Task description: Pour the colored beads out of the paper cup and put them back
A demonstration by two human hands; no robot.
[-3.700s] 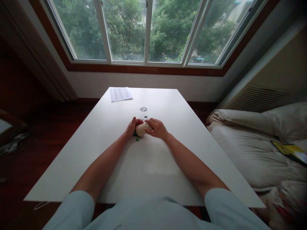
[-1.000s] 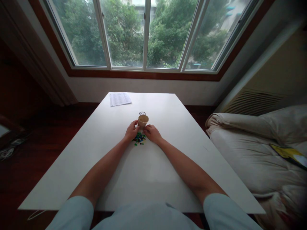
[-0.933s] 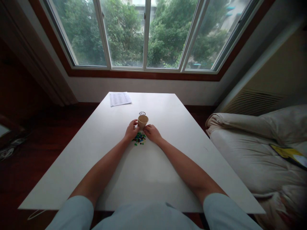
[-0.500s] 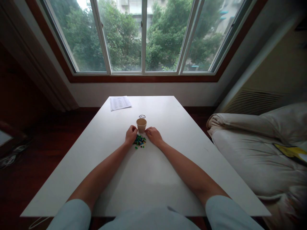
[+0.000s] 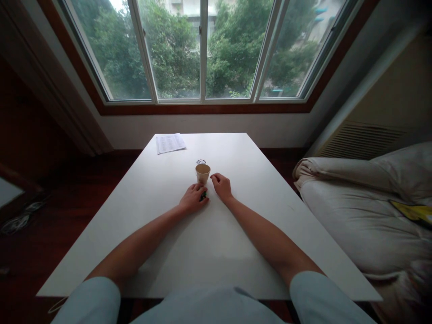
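Note:
A brown paper cup stands upright on the white table, its open top showing. Just in front of it, my left hand lies over a pile of small coloured pieces. Its fingers and thumb are apart around the pile, and green pieces show between them. Most of the pile is hidden under the palm. To the right of the cup rests my right hand, its fingers curled together and the fingertips close to the cup's side. Whether anything small is in those fingers is hidden.
Behind the cup lies a small dark-rimmed ring-like thing. Printed sheets of paper are at the far left corner of the white table. A pale sofa stands to the right, a window ahead.
My left hand has moved right and spread over the coloured pieces, which lay uncovered before. My right hand has drawn its fingers in and shifted slightly away, beside the cup. The view has shifted slightly.

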